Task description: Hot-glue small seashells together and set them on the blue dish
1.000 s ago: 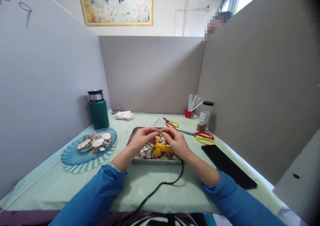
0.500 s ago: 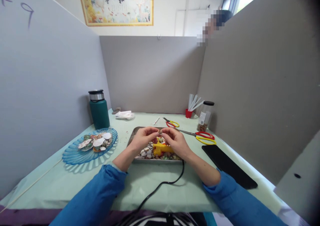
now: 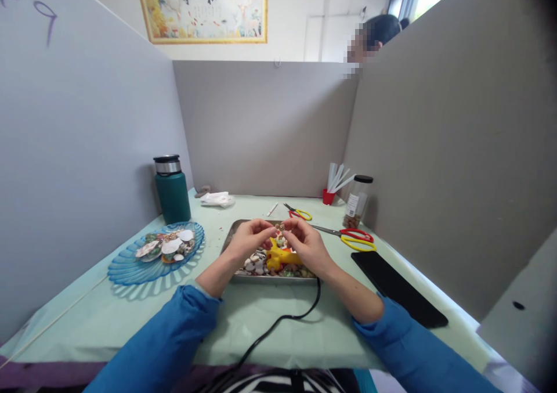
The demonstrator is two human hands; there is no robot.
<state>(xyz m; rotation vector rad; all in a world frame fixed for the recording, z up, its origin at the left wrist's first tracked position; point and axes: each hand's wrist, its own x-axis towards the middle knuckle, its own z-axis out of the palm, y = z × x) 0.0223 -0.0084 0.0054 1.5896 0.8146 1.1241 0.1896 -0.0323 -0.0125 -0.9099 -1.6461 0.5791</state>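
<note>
Both my hands are raised over a metal tray (image 3: 230, 239) full of small shells. My left hand (image 3: 248, 241) and my right hand (image 3: 307, 244) pinch a small shell piece (image 3: 279, 227) between their fingertips, just above the tray. A yellow glue gun (image 3: 281, 258) lies on the shells under my right hand, and its black cord (image 3: 278, 323) runs toward me across the table.
A blue glass plate (image 3: 130, 271) with larger shells sits at the left, a green flask (image 3: 172, 190) behind it. Two pairs of red-and-yellow scissors (image 3: 357, 238), a jar (image 3: 357, 201), a red cup of sticks (image 3: 333, 187) and a black phone (image 3: 398, 288) lie at the right. Grey partitions enclose the desk; another person is beyond them.
My hands stay almost where they were; the fingertips have turned the small shell piece slightly. The person beyond the partition has moved.
</note>
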